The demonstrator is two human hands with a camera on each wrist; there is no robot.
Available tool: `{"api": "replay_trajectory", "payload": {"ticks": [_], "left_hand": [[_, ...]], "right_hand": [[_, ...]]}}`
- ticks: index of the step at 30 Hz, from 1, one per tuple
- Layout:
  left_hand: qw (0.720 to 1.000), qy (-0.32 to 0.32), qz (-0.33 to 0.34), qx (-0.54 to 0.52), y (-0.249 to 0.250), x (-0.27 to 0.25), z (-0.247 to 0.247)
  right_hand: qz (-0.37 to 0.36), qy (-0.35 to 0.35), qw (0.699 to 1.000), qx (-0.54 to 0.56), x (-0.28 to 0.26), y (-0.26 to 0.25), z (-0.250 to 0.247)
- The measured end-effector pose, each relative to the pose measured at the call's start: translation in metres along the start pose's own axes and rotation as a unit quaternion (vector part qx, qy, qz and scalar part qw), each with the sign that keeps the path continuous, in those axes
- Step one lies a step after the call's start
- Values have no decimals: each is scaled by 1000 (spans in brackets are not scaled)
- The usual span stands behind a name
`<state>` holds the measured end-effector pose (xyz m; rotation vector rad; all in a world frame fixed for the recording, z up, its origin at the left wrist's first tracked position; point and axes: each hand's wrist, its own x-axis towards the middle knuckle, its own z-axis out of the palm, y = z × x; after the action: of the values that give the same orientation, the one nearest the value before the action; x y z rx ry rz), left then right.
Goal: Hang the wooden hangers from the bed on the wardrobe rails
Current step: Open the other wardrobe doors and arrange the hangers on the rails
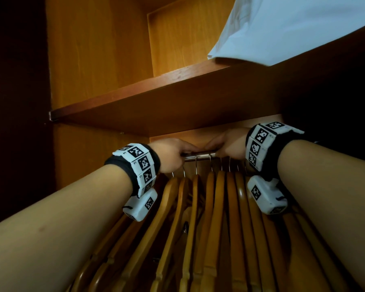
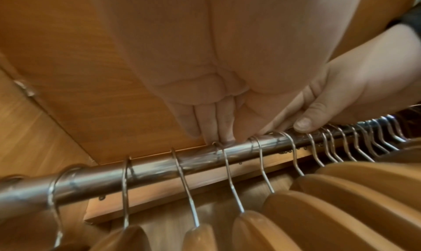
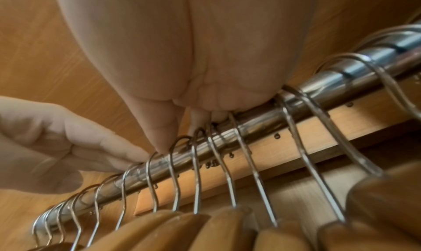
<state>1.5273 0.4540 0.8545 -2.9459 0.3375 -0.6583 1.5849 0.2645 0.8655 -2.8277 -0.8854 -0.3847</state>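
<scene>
Standing open before you, the wardrobe (image 1: 97, 49) holds a wooden shelf (image 1: 177, 106) across its upper part, and a white folded cloth (image 1: 293, 28) lies on that shelf at the right. Under the shelf the metal rail (image 2: 159, 166) runs across the compartment, and a full row of wooden hangers (image 1: 211, 218) hangs from it by their wire hooks (image 3: 196, 173), packed close together, their bodies side by side. Your left hand (image 1: 173, 154) reaches to the rail with fingers extended, the fingertips (image 2: 225, 128) touching the top of the rail among the hooks. Your right hand (image 1: 230, 144) meets it just beside, fingers likewise stretched onto the rail, thumb (image 2: 303, 123) resting against the metal. Neither hand plainly clamps a hook; whether a fingertip pinches one cannot be told.
</scene>
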Motion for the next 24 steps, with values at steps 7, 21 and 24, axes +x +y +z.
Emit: {"api": "replay_trajectory", "payload": {"ticks": [7,21,24], "left_hand": [[1000,2,-3,-7,-2,3,1],[1000,-23,-13,7,-5,8,0],[999,-28,-21,29,-3,8,-2]], "right_hand": [[9,44,999,12,-5,1,4],[36,51,998,8,-1,7,6],[42,46,998,-1,-4,8,5]]}}
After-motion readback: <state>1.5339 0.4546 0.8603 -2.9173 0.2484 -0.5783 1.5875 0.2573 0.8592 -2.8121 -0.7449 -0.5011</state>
